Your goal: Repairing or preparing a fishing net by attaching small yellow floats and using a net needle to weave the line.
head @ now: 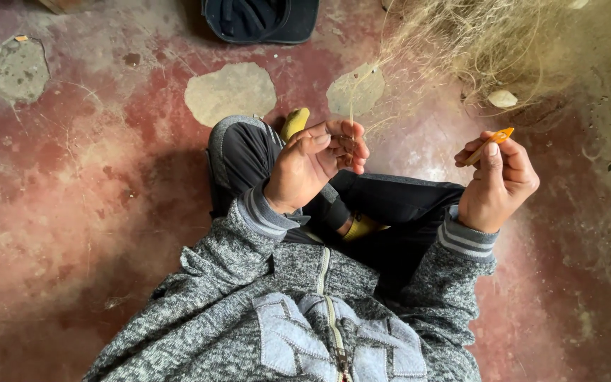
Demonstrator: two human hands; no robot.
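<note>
Two hands are raised above the crossed legs (pixel 390 205). A thin orange needle (pixel 490 143) is pinched in the right hand (pixel 496 184), its long axis slanted, tip pointing up and right of the legs. Pale netting (pixel 475 42), heaped beyond the legs, is gripped by the curled fingers of the left hand (pixel 316 163).

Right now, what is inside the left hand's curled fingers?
The left hand pinches pale net strands that run up toward the net pile. A small dark bit shows at the fingertips; the fingers cover the rest. The right hand holds an orange needle.
</note>
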